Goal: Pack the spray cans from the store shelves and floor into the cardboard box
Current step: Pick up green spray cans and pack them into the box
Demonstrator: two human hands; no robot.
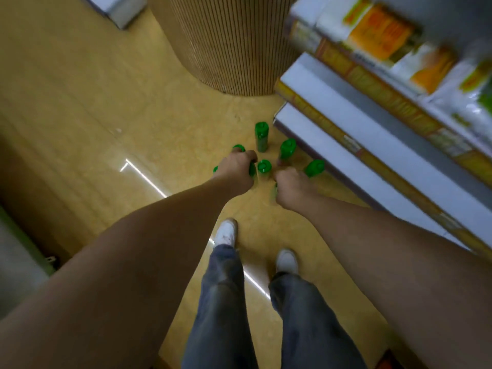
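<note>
Cans (261,134) upright on floor (80,102) beside shelf (346,134). Left hand (237,169) clamped over several cans. Right hand (290,187) fisted just beside, green sliver at edge, grip unclear. Hands apart.

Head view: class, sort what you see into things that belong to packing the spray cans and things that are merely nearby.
Belongs to the job: green-capped spray cans, standing together; left hand, gripping some of them by the caps; right hand, curled beside them.

Merely nearby: ribbed column; shelves; packaged goods on them; white shoes.
</note>
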